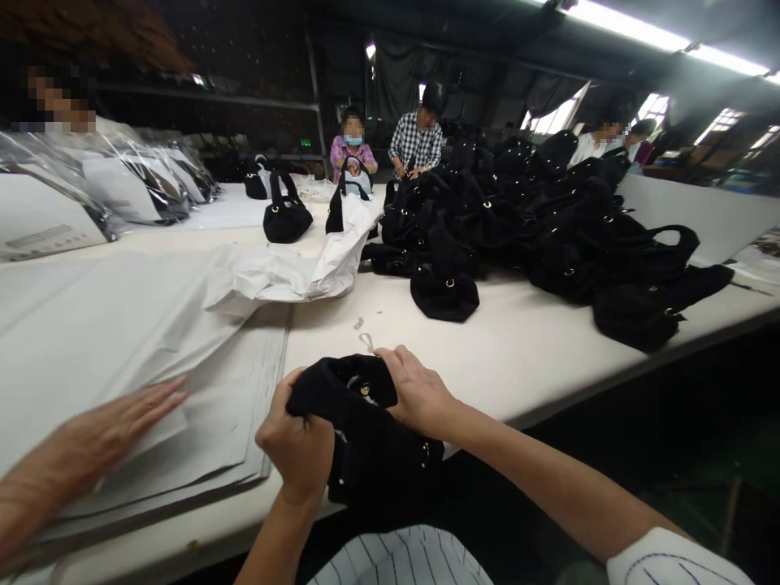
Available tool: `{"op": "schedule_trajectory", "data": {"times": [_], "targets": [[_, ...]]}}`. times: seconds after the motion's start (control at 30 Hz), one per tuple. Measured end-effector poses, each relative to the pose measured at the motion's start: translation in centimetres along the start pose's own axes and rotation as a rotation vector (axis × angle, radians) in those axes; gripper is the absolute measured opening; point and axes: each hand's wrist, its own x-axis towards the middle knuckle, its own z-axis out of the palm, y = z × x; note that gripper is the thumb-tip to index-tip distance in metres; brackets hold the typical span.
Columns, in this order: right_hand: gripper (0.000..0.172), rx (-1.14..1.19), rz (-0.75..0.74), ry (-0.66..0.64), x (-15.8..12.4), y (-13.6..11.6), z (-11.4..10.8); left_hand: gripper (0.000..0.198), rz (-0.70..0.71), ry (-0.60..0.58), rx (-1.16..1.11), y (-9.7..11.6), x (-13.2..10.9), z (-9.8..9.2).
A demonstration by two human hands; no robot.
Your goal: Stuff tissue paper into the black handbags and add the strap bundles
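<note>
I hold a small black fabric handbag (371, 447) at the near edge of the white table (524, 349). My left hand (296, 445) is closed in a fist on the bag's left rim. My right hand (416, 392) grips its right rim beside a round metal snap (365, 389). The bag's mouth is pulled open between my hands. A small scrap of white paper (366, 341) lies on the table just beyond the bag.
A co-worker's hand (115, 422) lies flat on a stack of white paper sheets (122, 341) at left. A large heap of black handbags (548, 219) covers the table's right half. Crumpled tissue paper (305, 268) lies mid-table. Several people work at the far end.
</note>
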Motion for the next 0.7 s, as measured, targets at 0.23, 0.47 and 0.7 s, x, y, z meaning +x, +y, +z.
{"op": "schedule_trajectory", "data": {"times": [0.23, 0.47, 0.7], "targets": [[0.073, 0.256, 0.041, -0.140, 2.3, 4.1, -3.0, 0.020, -0.219, 0.177, -0.063, 4.9, -0.5, 1.9], [0.046, 0.725, 0.157, 0.023, 8.6, 8.1, -5.1, 0.009, -0.298, -0.276, -0.071, 7.1, -2.5, 0.3], [0.022, 0.925, -0.087, 0.464, 1.6, 7.1, -6.6, 0.006, -0.022, -0.178, 0.074, 8.0, -1.1, 1.9]]}}
